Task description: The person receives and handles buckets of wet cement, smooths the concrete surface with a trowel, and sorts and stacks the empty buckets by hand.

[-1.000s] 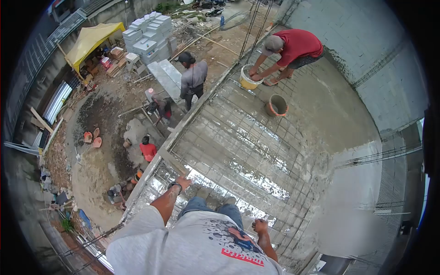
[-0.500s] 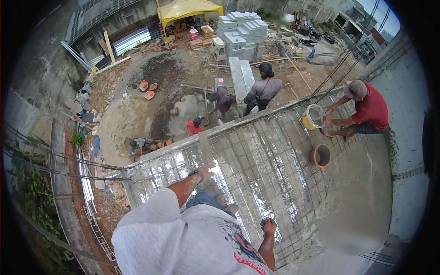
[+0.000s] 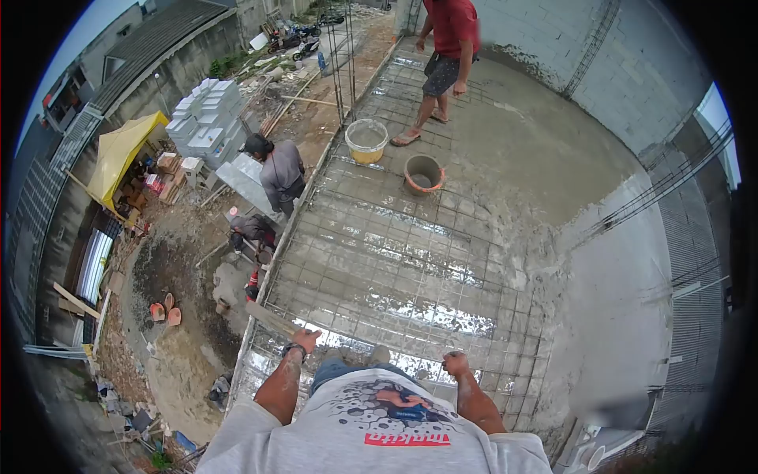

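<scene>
My left hand (image 3: pixel 306 340), a dark band at its wrist, hangs over the rebar mesh (image 3: pixel 395 249) near the end of a flat wooden board (image 3: pixel 272 319). Its fingers look partly stretched out, and I see nothing held in them; whether it touches the board I cannot tell. My right hand (image 3: pixel 455 364) is closed above the mesh to the right, and what it may hold is hidden. My shoes (image 3: pixel 379 355) show between the hands. Under the mesh lie grey formwork and shiny wet strips.
A yellowish bucket (image 3: pixel 366 142) and an orange-rimmed bucket (image 3: pixel 424 174) stand on the mesh. Beyond them is a person in a red shirt (image 3: pixel 453 31). Wet concrete (image 3: pixel 545 142) covers the far right. The slab's left edge (image 3: pixel 288 245) drops to ground where people work.
My view has swung to the right. The person in red has risen from a crouch beside the yellowish bucket to standing. My right hand has come forward, closed; my left stays near the board.
</scene>
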`<act>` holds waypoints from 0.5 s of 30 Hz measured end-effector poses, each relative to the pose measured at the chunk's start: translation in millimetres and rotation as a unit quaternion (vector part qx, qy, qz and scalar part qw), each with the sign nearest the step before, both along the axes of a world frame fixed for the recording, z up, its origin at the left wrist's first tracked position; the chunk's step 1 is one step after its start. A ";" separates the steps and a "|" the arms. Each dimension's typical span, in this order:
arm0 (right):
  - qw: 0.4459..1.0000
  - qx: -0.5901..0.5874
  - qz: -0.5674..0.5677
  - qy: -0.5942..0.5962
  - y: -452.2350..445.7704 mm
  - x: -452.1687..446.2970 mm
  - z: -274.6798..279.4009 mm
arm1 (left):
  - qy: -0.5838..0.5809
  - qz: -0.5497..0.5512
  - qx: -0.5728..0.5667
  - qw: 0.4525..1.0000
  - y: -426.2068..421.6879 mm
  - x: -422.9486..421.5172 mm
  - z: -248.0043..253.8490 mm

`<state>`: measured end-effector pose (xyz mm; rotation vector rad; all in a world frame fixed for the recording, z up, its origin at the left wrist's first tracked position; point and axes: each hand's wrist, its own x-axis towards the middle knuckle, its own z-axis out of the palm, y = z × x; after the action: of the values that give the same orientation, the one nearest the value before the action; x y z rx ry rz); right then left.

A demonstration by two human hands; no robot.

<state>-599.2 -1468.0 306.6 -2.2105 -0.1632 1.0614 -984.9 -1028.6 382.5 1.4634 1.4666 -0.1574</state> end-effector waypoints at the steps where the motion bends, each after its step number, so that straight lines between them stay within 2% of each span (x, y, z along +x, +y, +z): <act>1: 0.999 -0.012 -0.042 0.019 -14.5 -0.9 17.5 | -0.005 0.000 -0.003 1.000 0.8 11.5 -6.0; 3: 0.987 -0.051 -0.135 0.073 -27.5 -7.7 85.8 | -0.030 -0.003 -0.034 0.999 3.1 40.5 1.1; 5: 0.980 -0.102 -0.153 0.072 -45.6 -9.9 121.2 | -0.055 -0.001 -0.065 0.996 5.6 65.1 10.8; 7: 0.975 -0.157 -0.149 0.058 -57.3 -7.6 143.7 | -0.081 -0.021 0.005 0.996 9.6 81.3 -23.0; 9: 0.972 -0.150 -0.169 0.061 -65.7 -2.2 141.2 | -0.111 -0.042 0.046 0.992 13.2 94.7 -38.5; 12: 0.976 -0.099 -0.188 0.048 -60.8 11.4 121.2 | -0.083 -0.043 0.047 0.995 5.5 105.9 -28.1; 15: 0.983 -0.059 -0.166 0.049 -35.3 19.6 125.9 | -0.060 -0.039 0.033 0.997 -4.9 104.8 -9.4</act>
<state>-579.7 -1503.3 432.5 -2.1846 0.3100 1.0086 -880.1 -1033.5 373.1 1.5565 1.3291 -0.0674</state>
